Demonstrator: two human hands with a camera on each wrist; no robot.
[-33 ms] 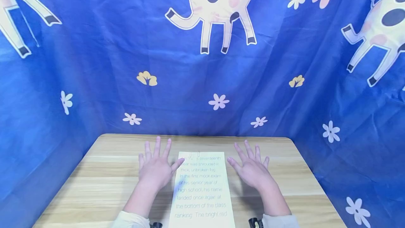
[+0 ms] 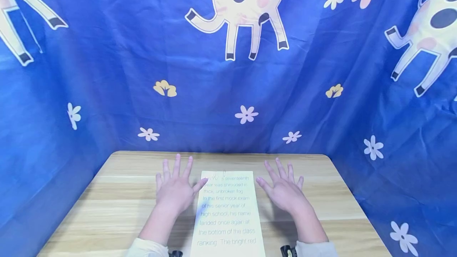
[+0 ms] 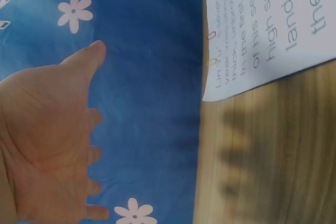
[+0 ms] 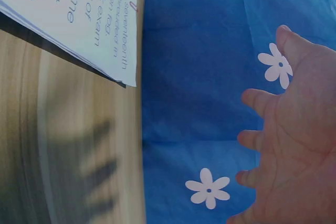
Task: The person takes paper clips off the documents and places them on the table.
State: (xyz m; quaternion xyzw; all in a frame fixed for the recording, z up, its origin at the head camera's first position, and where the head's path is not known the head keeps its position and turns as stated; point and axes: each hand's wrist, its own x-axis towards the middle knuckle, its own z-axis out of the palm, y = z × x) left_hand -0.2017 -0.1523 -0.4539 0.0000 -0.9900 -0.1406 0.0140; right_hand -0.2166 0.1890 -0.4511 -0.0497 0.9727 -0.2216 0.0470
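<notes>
A stack of white printed sheets (image 2: 230, 222) lies between my two hands, its large English text facing me. Two small paper clips, one of them a reddish clip (image 3: 212, 35) and the other a yellowish clip (image 3: 212, 62), sit along its top edge. My left hand (image 2: 175, 194) is held over the table left of the sheets, fingers spread, its thumb overlapping their left edge in the head view. To the right, my right hand (image 2: 286, 194) mirrors it with spread fingers, the thumb pointing toward the sheets. Both palms look bare in the wrist views, and finger shadows fall on the wood.
The light wooden table (image 2: 110, 209) has rounded far corners. A blue curtain (image 2: 200, 126) with printed cows and flowers rises behind it and along both sides. At each sleeve end sits a dark wrist strap, such as the right strap (image 2: 288, 251).
</notes>
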